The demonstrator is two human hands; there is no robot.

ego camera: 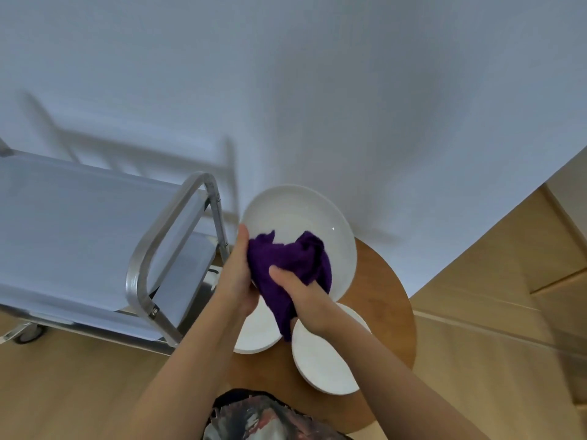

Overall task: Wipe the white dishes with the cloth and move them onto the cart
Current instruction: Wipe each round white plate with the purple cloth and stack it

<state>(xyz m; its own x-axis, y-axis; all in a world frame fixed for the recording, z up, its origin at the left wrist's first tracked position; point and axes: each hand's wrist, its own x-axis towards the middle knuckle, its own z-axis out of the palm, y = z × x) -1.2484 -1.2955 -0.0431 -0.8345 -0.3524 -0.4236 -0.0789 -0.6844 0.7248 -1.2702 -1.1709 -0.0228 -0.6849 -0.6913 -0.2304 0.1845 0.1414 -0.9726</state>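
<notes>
A purple cloth (290, 268) is gripped by the right hand (309, 300) and pressed into a large white plate (305, 217), whose near rim is clasped by the left hand (238, 274). The plate is held tilted above the round wooden worktop (384, 300), where two smaller white plates (324, 360) are left beside the metal cart (79, 223).

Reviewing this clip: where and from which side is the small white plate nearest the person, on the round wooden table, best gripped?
Probably at the small white plate's exposed near rim, coming from the person's side. It lies flat on the round wooden table, and the right hand with the purple cloth covers its far edge.
</notes>
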